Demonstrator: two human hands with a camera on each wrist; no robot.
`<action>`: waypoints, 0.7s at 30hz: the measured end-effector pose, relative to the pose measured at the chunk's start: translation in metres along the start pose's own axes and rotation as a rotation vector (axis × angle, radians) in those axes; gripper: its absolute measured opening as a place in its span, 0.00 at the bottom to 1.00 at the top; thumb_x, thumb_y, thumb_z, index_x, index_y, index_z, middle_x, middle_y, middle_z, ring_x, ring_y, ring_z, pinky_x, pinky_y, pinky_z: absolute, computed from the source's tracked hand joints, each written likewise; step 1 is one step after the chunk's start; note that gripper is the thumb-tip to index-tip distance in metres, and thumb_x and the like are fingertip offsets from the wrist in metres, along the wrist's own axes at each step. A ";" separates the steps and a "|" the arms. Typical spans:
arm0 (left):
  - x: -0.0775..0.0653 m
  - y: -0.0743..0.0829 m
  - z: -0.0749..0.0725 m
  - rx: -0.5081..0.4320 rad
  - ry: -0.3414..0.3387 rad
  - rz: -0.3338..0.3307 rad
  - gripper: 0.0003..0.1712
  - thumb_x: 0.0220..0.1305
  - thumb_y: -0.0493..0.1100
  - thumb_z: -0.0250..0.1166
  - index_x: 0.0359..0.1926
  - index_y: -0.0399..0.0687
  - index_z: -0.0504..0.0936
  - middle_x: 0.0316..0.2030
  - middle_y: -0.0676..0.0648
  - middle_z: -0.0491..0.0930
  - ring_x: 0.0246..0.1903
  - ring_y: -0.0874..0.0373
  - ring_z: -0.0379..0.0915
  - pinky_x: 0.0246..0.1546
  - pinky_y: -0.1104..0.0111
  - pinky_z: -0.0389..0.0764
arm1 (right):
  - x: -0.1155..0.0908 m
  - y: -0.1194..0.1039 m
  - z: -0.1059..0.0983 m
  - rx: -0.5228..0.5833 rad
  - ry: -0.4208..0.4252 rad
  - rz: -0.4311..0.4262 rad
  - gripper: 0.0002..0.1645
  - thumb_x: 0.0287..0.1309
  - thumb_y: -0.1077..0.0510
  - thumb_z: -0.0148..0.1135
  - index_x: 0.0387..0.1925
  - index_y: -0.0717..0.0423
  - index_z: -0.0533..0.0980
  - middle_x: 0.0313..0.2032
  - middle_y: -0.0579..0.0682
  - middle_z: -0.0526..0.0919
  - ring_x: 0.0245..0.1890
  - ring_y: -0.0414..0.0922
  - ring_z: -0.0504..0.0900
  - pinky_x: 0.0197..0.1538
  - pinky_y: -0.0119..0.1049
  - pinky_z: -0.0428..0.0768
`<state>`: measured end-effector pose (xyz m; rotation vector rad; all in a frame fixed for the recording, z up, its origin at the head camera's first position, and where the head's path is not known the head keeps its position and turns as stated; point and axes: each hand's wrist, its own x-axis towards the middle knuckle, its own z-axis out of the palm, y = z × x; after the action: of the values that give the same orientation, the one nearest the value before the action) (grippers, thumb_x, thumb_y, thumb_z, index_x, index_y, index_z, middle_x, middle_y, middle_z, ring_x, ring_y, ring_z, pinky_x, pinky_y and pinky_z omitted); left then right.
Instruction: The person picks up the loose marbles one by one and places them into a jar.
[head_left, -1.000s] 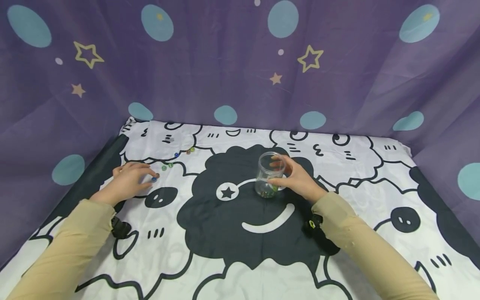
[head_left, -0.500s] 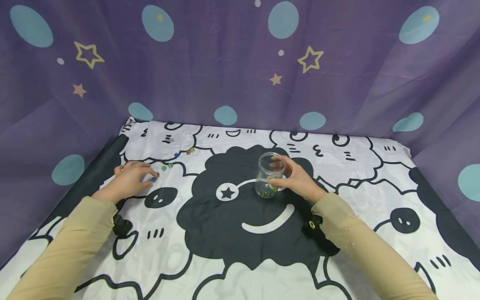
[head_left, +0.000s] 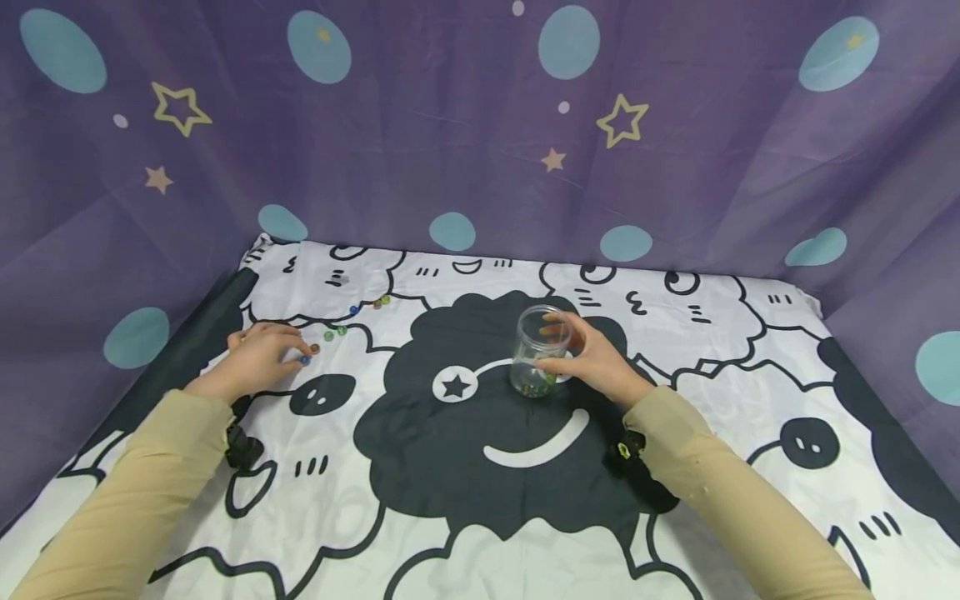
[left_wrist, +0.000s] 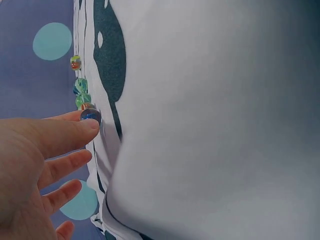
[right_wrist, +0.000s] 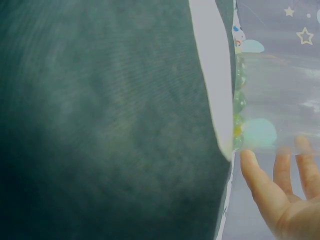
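Note:
At the left, my left hand [head_left: 257,360] pinches a blue glass marble [head_left: 304,361] between thumb and index finger, low over the cloth. The left wrist view shows the thumb tip against this marble [left_wrist: 90,116], the other fingers spread apart. Just beyond it lie a brown marble [head_left: 315,349] and two green marbles [head_left: 328,336]. Near the middle, a clear plastic jar [head_left: 528,354] stands upright with its top uncovered and several marbles [head_left: 534,388] on its bottom. My right hand [head_left: 592,354] grips the jar from its right side, thumb in front and fingers behind.
Farther back lie another blue marble [head_left: 354,310], a brown one [head_left: 377,304] and a yellow-green one [head_left: 386,299]. A black-and-white cartoon cloth [head_left: 450,467] covers the table. A purple curtain [head_left: 465,150] hangs behind it and along both sides.
The pinched blue marble has shifted slightly left with the left fingers, away from the brown marble, which now shows more fully. The right hand and jar stay put.

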<state>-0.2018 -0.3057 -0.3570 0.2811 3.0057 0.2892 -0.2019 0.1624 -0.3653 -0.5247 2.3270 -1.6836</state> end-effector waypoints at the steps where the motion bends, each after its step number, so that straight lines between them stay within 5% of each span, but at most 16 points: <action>1: 0.000 0.000 0.000 0.000 -0.002 0.000 0.12 0.57 0.36 0.63 0.43 0.44 0.84 0.59 0.30 0.68 0.59 0.29 0.52 0.49 0.35 0.48 | 0.000 0.000 0.000 -0.001 0.000 0.001 0.45 0.51 0.59 0.70 0.68 0.49 0.59 0.64 0.54 0.66 0.62 0.55 0.68 0.55 0.47 0.75; 21: 0.002 -0.001 -0.001 0.009 -0.029 -0.013 0.12 0.58 0.37 0.64 0.44 0.44 0.84 0.59 0.30 0.68 0.59 0.28 0.52 0.48 0.36 0.48 | -0.001 -0.002 0.001 0.013 -0.005 0.003 0.43 0.52 0.59 0.69 0.68 0.50 0.60 0.62 0.57 0.68 0.61 0.56 0.69 0.48 0.44 0.79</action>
<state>-0.2044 -0.3064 -0.3566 0.2648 2.9794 0.2686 -0.2009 0.1617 -0.3638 -0.5227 2.3102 -1.6933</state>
